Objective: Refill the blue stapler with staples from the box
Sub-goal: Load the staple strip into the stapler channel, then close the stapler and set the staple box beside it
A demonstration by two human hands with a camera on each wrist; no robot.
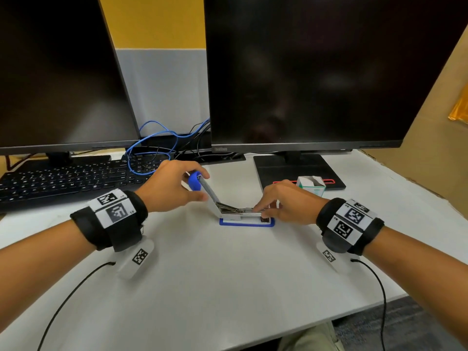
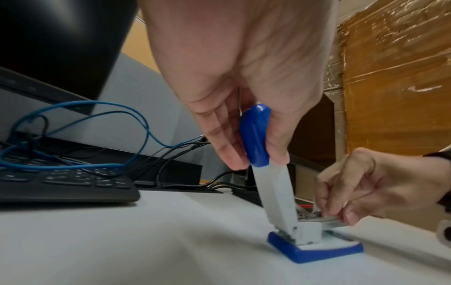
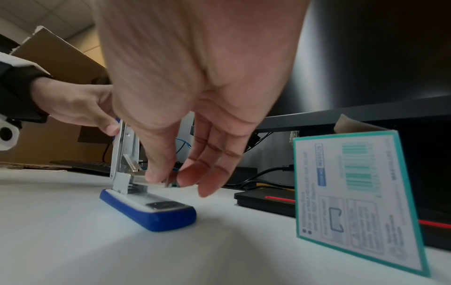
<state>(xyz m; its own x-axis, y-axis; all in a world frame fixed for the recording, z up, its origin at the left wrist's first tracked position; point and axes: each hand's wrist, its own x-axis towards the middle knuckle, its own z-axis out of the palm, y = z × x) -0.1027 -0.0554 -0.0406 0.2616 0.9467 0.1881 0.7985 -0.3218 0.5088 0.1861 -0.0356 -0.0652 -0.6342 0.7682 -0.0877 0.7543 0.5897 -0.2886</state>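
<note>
We see two dark flat monitors [image 1: 316, 72] above a white worktop [image 1: 215, 287]. A black keyboard [image 1: 63, 181] lies far left. Centre, the blue-and-white plastic stapler [image 1: 247, 220] stands open: our left hand [image 1: 172, 186] grips its raised lid, our right hand [image 1: 286, 206] pinches at its metal channel. The teal-edged cardboard staple box [image 1: 311, 186] stands just behind.

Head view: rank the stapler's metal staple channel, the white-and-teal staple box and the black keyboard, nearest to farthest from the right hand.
1. Metal staple channel: under the right hand's fingertips.
2. White-and-teal staple box: just behind the hand, on the monitor stand's base.
3. Black keyboard: far left, beyond the left hand.
</note>
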